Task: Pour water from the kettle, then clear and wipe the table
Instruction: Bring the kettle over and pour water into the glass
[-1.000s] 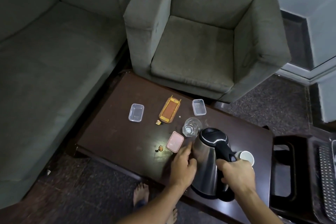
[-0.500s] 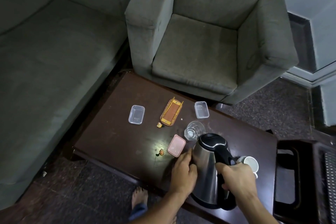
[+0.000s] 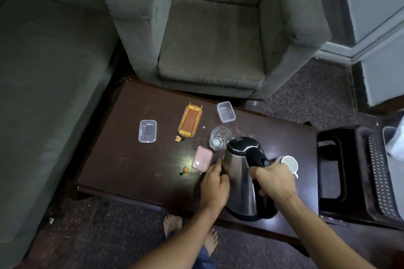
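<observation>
A person's right hand (image 3: 274, 179) grips the kettle (image 3: 242, 179) handle near the table (image 3: 131, 170) front edge at lower centre; the left hand (image 3: 215, 184) presses flat against its side. Bare tabletop lies at left. No lettering is legible.

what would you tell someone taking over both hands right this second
Right hand: closed around the kettle's black handle.
Left hand: resting against the steel side of the kettle, steadying it.
Kettle stands at the near edge of the table, its spout end toward the clear glass; no stream is visible.
White cup sits just right of the kettle.
Scattered on the table: pink lidded box, two clear plastic boxes, an orange tray and small scraps.
Done: kettle gripped.
Left: pour, clear the table, wipe it.
</observation>
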Demonstrator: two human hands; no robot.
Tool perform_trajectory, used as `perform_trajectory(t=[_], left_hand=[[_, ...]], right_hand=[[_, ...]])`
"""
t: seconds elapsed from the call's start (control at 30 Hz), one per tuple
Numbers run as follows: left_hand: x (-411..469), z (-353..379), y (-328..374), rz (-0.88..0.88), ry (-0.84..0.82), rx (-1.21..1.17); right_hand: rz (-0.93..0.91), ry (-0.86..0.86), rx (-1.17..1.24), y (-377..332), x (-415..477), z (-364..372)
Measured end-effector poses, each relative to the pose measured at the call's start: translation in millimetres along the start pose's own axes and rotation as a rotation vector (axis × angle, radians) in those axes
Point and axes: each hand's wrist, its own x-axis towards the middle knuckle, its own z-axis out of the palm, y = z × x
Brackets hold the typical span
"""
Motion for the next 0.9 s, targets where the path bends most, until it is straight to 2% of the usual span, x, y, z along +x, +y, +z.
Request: perform_trajectory(t=[0.9], left_hand=[[-4,9,2,-0.076,-0.028,-0.001]], right_hand=[[0.002,-0.033,-0.158,-5,14,-9]])
